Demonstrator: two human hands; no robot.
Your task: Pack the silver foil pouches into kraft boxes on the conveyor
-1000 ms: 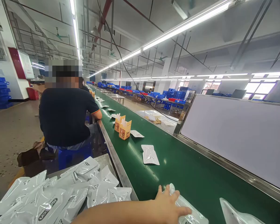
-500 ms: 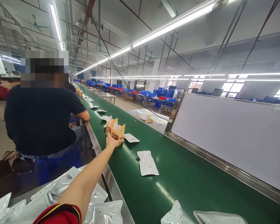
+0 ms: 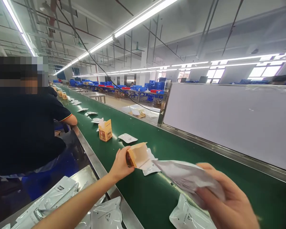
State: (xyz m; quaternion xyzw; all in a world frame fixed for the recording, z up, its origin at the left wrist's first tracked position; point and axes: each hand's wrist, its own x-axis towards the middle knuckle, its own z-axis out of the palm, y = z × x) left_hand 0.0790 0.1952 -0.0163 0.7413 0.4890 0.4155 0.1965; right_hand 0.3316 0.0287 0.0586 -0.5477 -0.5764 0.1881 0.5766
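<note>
My left hand [image 3: 121, 163] grips an orange-and-brown cardboard box [image 3: 138, 155], tilted so that its open, pale inside faces right. In my right hand [image 3: 228, 194] is a silvery-white pouch [image 3: 183, 175], pinched at its right end. The pouch's narrow left end points at the mouth of the box; whether it touches I cannot tell. Both are held above the green conveyor belt [image 3: 219, 178]. A second box [image 3: 105, 131] stands upright on the belt, its flap up. A pouch [image 3: 128, 138] lies just beyond my left hand, and another pouch [image 3: 188, 213] lies below my right.
White pouches [image 3: 62, 190] are heaped on a metal tray at my lower left. A person in a dark shirt [image 3: 23, 133] sits along the belt's left side. A pale panel [image 3: 224, 124] rises beyond the belt's right edge. Blue crates [image 3: 154, 86] stand farther back.
My left hand has drawn one box back towards me and tipped it, leaving the other standing on the belt. My right hand has come into view holding a pouch. The view has shifted right.
</note>
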